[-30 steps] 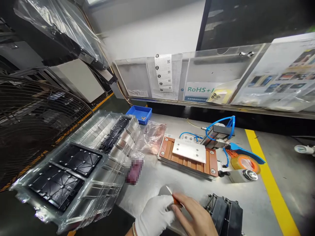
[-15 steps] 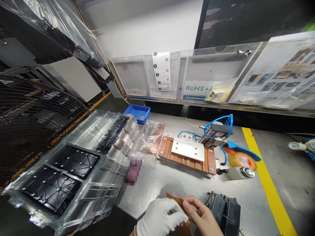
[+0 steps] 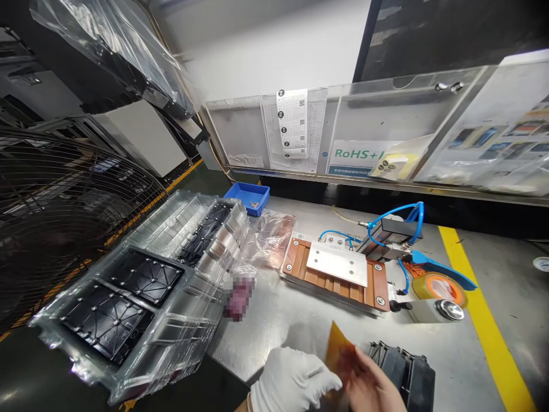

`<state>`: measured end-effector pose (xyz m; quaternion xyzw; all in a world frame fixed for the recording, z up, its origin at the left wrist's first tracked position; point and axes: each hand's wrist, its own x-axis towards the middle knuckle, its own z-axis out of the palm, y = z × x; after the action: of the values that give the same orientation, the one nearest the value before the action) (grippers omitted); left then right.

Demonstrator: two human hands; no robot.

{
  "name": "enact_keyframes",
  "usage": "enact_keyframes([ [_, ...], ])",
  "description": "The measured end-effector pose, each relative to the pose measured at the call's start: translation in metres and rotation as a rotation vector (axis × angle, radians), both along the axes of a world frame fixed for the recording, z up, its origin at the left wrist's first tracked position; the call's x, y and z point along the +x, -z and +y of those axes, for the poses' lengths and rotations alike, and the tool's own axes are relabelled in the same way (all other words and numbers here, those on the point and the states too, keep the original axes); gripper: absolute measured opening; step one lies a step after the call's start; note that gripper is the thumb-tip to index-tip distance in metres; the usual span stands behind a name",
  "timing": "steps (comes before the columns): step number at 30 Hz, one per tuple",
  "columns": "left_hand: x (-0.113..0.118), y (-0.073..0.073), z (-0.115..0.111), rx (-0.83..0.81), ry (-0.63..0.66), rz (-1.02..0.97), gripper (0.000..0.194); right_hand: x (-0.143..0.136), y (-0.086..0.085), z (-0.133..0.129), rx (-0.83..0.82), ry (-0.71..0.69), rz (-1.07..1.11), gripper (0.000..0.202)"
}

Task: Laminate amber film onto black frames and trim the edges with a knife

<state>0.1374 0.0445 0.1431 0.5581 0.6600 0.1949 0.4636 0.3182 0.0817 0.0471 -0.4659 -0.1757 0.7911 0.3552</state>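
Note:
My left hand (image 3: 291,380), in a white glove, and my bare right hand (image 3: 373,384) meet at the bottom edge of the view. Between them they pinch a thin amber film sheet (image 3: 338,350) that stands up off the metal table (image 3: 295,315). Just right of my right hand lies a black finned part (image 3: 405,372). Behind the hands sits a copper-coloured fixture (image 3: 338,272) with a silver plate on top and blue air hoses.
A stack of clear plastic trays (image 3: 141,292) holding black parts fills the left. A blue bin (image 3: 251,197) and a crumpled bag (image 3: 274,234) sit at the back. An orange tape roll in a blue dispenser (image 3: 441,283), a metal button (image 3: 448,310), a yellow floor-style stripe (image 3: 489,326), and a fan grille (image 3: 51,200) are nearby.
The amber film has come up between my hands and now stands higher and further right. Both hands have shifted slightly right and lower in the view.

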Motion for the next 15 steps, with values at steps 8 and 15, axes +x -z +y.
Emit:
enact_keyframes([
  [8, -0.033, 0.015, -0.006, -0.021, -0.321, -0.177, 0.039, 0.061, -0.001, 0.027, -0.189, 0.383, 0.014, 0.02],
  [15, -0.087, 0.055, -0.005, -0.088, -0.314, 0.156, 0.039, 0.123, -0.005, 0.051, 0.074, 0.661, -0.286, 0.022],
])
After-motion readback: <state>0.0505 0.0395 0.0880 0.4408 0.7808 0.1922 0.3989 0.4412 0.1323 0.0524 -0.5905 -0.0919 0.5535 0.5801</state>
